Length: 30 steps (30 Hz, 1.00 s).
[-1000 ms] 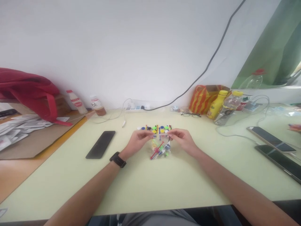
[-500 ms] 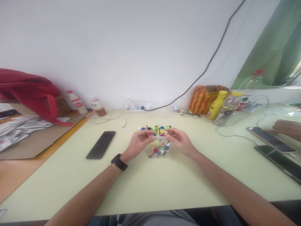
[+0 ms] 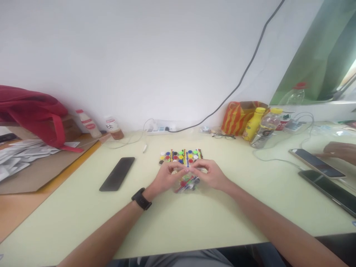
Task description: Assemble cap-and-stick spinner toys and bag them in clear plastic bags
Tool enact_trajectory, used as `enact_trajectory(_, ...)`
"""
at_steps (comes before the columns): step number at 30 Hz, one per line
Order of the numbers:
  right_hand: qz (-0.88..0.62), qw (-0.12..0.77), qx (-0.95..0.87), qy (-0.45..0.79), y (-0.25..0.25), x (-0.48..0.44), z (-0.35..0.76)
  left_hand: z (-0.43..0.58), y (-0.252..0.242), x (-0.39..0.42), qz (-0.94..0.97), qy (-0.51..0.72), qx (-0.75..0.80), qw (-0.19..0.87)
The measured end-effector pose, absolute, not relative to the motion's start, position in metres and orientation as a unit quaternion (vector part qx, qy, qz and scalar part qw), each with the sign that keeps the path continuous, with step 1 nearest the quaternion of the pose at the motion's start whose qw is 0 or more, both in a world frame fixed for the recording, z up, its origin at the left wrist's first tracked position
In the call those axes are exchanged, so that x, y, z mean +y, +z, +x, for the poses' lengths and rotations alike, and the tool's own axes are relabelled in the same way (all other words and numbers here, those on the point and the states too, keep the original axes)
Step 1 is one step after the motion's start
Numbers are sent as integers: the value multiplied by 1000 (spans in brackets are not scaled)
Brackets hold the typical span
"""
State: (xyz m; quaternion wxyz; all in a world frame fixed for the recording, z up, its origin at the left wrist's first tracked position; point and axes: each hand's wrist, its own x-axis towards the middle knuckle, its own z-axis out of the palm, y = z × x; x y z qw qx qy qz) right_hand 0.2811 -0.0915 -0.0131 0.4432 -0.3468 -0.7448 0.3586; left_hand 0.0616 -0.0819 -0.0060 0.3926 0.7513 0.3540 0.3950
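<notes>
A small clear plastic bag (image 3: 187, 184) with mixed red, green, blue and white plastic pieces inside rests on the table before me. My left hand (image 3: 166, 178) pinches its top edge from the left, thumb and fingers pressed together. From the other side, my right hand (image 3: 214, 175) pinches the same edge, and the two thumbs nearly meet in the middle. Just beyond the hands lie rows of small coloured discs (image 3: 167, 158) with bundles of thin coloured sticks (image 3: 184, 155) between them. My fingers partly cover the nearest discs.
A black phone (image 3: 117, 174) lies left of my hands. At the back stand two drink bottles (image 3: 114, 128), a power strip (image 3: 158, 128), glasses (image 3: 223, 136), a striped bag (image 3: 233, 118) and more bottles (image 3: 265, 128). At right, another person's hand (image 3: 338, 151) is by two phones (image 3: 317, 163).
My hands have come closer together along the bag's top edge and sit slightly lower in the view. More of the discs behind them shows.
</notes>
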Motion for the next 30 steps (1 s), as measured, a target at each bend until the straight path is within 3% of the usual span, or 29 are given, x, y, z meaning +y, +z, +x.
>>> enact_trajectory(17, -367, 391, -768, 351, 4, -84, 303, 47, -5, -72, 738, 377, 377, 414)
enact_trajectory(30, -297, 238, -795, 473, 33, -88, 341, 52, 4, -89, 748, 274, 294, 529)
